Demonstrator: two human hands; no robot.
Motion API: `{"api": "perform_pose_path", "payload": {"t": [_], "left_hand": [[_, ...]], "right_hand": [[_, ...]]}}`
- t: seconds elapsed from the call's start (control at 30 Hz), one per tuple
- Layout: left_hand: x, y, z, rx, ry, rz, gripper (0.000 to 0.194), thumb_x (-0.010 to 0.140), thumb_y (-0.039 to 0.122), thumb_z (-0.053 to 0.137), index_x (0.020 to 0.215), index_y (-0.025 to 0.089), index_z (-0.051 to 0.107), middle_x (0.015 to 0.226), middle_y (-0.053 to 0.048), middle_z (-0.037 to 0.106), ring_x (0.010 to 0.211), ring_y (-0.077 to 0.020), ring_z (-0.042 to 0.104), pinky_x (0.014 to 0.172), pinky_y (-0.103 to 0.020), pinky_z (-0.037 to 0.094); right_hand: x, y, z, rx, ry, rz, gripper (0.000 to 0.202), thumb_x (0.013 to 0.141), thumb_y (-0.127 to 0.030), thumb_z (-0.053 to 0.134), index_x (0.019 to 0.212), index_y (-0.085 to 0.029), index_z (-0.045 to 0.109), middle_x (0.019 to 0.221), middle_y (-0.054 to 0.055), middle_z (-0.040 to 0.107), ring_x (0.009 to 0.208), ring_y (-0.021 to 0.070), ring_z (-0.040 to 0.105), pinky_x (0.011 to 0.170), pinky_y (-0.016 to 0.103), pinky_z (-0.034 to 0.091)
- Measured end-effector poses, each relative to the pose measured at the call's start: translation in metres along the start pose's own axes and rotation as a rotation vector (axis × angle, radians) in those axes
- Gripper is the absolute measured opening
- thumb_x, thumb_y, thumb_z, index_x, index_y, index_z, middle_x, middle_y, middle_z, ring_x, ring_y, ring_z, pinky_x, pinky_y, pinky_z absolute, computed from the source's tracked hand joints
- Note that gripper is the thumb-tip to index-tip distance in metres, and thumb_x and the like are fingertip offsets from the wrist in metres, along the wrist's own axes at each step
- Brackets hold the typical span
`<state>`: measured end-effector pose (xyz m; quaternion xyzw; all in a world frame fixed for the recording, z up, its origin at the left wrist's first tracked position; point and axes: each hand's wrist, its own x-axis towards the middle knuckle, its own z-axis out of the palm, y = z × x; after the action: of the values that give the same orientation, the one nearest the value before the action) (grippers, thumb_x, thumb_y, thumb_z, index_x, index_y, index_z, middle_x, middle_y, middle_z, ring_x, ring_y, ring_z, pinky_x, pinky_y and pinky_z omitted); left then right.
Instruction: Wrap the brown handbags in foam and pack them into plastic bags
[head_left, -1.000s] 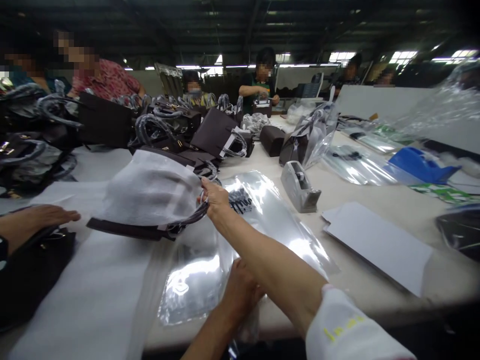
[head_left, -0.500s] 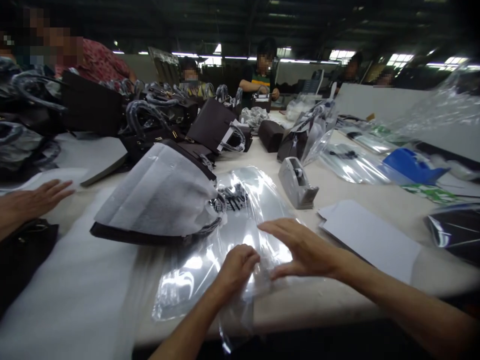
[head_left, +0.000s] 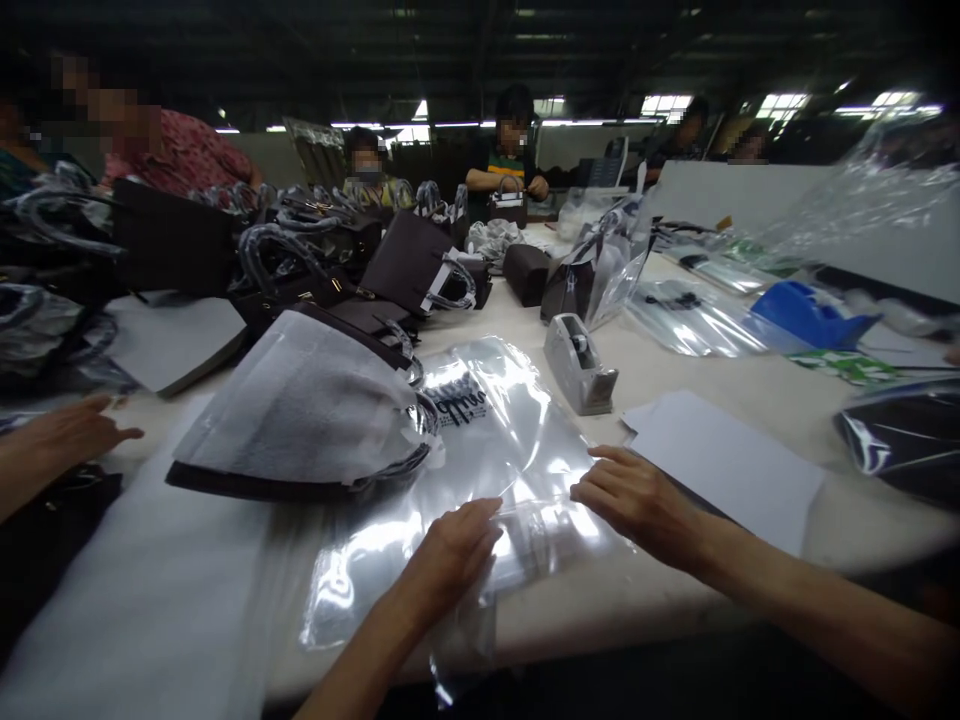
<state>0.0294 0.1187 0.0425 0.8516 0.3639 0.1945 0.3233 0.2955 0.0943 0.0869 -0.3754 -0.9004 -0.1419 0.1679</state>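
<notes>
Clear plastic bags [head_left: 495, 440] with dark printing lie flat at the table's front edge. My left hand [head_left: 457, 540] rests on their near edge, fingers together, pinching at the film; what lies between the fingers is too small to make out. Over the right side of the film is my right hand [head_left: 630, 495], its fingers curled against the plastic edge. A dark handbag wrapped in white sheet [head_left: 292, 410] lies on its side left of my hands, its wrapped handles overlapping the plastic.
Behind the plastic stands a tape dispenser [head_left: 581, 365]. White sheets [head_left: 727, 460] lie at the right. Many dark handbags [head_left: 412, 260] are piled at the back left. Another person's hand [head_left: 67, 440] reaches in from the left. More people stand behind the table.
My right hand has moved right and its spread fingers have closed toward the plastic. My left hand has shifted slightly left and down. The other person's hand at the left has changed pose.
</notes>
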Motion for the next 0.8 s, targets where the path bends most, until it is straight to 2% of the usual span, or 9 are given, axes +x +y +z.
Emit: {"api": "perform_pose_path", "payload": {"t": [0.1,0.2,0.3,0.33,0.4,0.5,0.6,0.73,0.8], "left_hand": [[0.001,-0.001,-0.007,-0.061,-0.013,-0.021,0.022,0.087,0.026,0.044,0.097,0.021,0.062,0.094,-0.002,0.064,0.086,-0.0136,0.059,0.078,-0.025,0.044],[0.005,-0.004,-0.004,-0.087,0.047,-0.136,0.013,0.079,0.025,0.053,0.073,0.018,0.063,0.074,0.000,0.063,0.070,-0.0131,0.057,0.066,-0.024,0.042],[0.012,-0.009,0.003,-0.129,0.127,-0.267,0.015,0.071,0.024,0.060,0.060,0.016,0.055,0.062,0.002,0.057,0.061,-0.0120,0.052,0.058,-0.023,0.038],[0.015,-0.011,0.005,-0.154,0.136,-0.295,0.017,0.070,0.026,0.061,0.059,0.016,0.052,0.059,0.003,0.054,0.058,-0.0111,0.049,0.056,-0.022,0.036],[0.019,-0.012,0.004,-0.208,0.121,-0.326,0.022,0.067,0.027,0.063,0.055,0.016,0.048,0.054,0.005,0.049,0.054,-0.0095,0.045,0.052,-0.021,0.033],[0.021,-0.012,-0.007,-0.293,0.041,-0.337,0.025,0.068,0.030,0.062,0.053,0.015,0.049,0.051,0.005,0.047,0.052,-0.0088,0.043,0.051,-0.020,0.033],[0.022,-0.012,-0.028,-0.376,-0.012,-0.346,0.029,0.077,0.039,0.052,0.063,0.014,0.057,0.059,0.002,0.056,0.056,-0.0105,0.050,0.055,-0.022,0.039],[0.026,-0.005,-0.056,-0.404,0.038,-0.344,0.031,0.081,0.042,0.047,0.076,0.015,0.062,0.074,-0.002,0.063,0.070,-0.0138,0.057,0.065,-0.025,0.043],[0.030,0.008,-0.064,-0.321,0.119,-0.309,0.027,0.081,0.039,0.049,0.074,0.016,0.061,0.071,-0.001,0.060,0.069,-0.0132,0.055,0.066,-0.025,0.042]], "right_hand": [[-0.004,0.011,0.008,0.000,-0.046,0.004,0.019,0.084,-0.005,0.046,0.071,-0.016,0.056,0.063,0.000,0.052,0.059,0.0118,0.046,0.082,0.035,0.043],[-0.003,0.006,0.004,0.002,-0.050,0.035,0.014,0.084,-0.014,0.052,0.071,-0.016,0.054,0.065,0.001,0.052,0.062,0.0130,0.046,0.077,0.036,0.043],[0.009,-0.025,-0.006,0.067,0.091,0.027,0.002,0.083,-0.016,0.056,0.084,-0.014,0.056,0.079,0.005,0.057,0.077,0.0169,0.052,0.080,0.037,0.042],[0.015,-0.037,-0.006,0.102,0.127,-0.002,0.005,0.083,-0.015,0.055,0.088,-0.014,0.056,0.083,0.005,0.058,0.081,0.0174,0.052,0.080,0.036,0.042],[0.024,-0.061,0.003,0.147,0.122,-0.059,0.010,0.085,-0.016,0.051,0.093,-0.013,0.056,0.083,0.007,0.059,0.081,0.0176,0.054,0.075,0.033,0.043],[0.025,-0.077,0.035,0.107,-0.006,-0.044,0.023,0.087,-0.013,0.044,0.109,-0.010,0.052,0.078,0.006,0.059,0.073,0.0179,0.054,0.065,0.032,0.044],[0.012,-0.073,0.060,0.102,-0.145,0.053,0.029,0.087,-0.009,0.042,0.116,-0.011,0.049,0.077,0.005,0.058,0.067,0.0164,0.052,0.062,0.031,0.044],[0.004,-0.064,0.057,0.268,-0.287,0.206,0.019,0.090,-0.031,0.044,0.090,-0.017,0.058,0.081,0.004,0.058,0.074,0.0180,0.051,0.067,0.032,0.044],[0.015,-0.065,0.049,0.327,-0.344,0.371,0.024,0.092,-0.030,0.039,0.084,-0.018,0.058,0.079,0.004,0.058,0.073,0.0181,0.052,0.066,0.032,0.044]]}}
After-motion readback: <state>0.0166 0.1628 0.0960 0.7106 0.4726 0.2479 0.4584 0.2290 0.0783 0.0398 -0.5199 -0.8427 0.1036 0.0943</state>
